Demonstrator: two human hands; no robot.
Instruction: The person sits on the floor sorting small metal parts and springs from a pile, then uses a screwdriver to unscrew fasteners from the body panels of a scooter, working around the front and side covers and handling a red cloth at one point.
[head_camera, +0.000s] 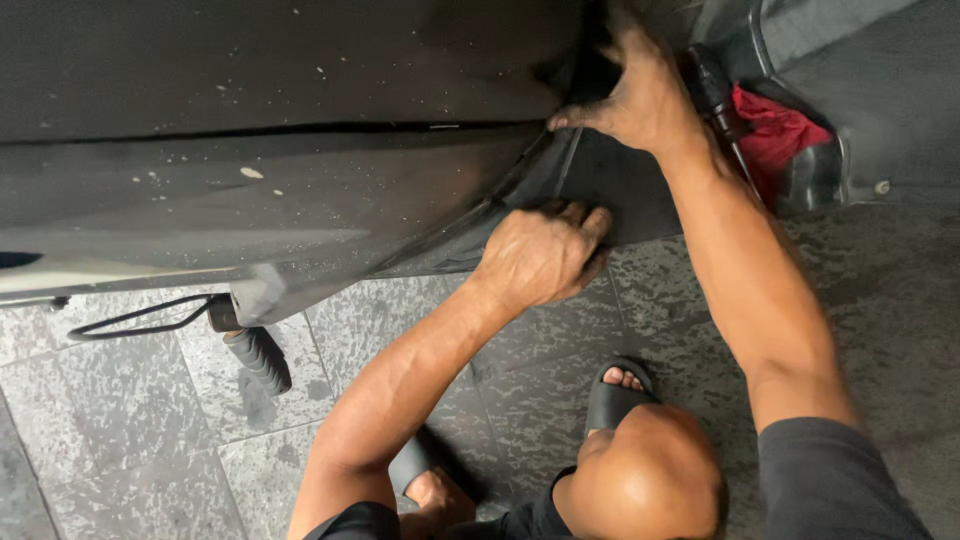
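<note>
Pressing black liner (620, 180) into dark body panel (300, 160) edge: left hand (540, 255) grip curled shut on liner below panel; right hand (640, 95) grip clamped on liner beside panel. Next: seat edge evenly.

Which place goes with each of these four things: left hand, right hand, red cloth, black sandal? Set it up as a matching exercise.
Things:
1. left hand
2. right hand
3. red cloth
4. black sandal

Places:
A. on a foot on the grey stone floor
B. gripping the lower edge of the dark panel
C. tucked at the upper right, past the wrist
D. reaching high into the dark gap behind the panel

Pairs: 1-B, 2-D, 3-C, 4-A
</note>
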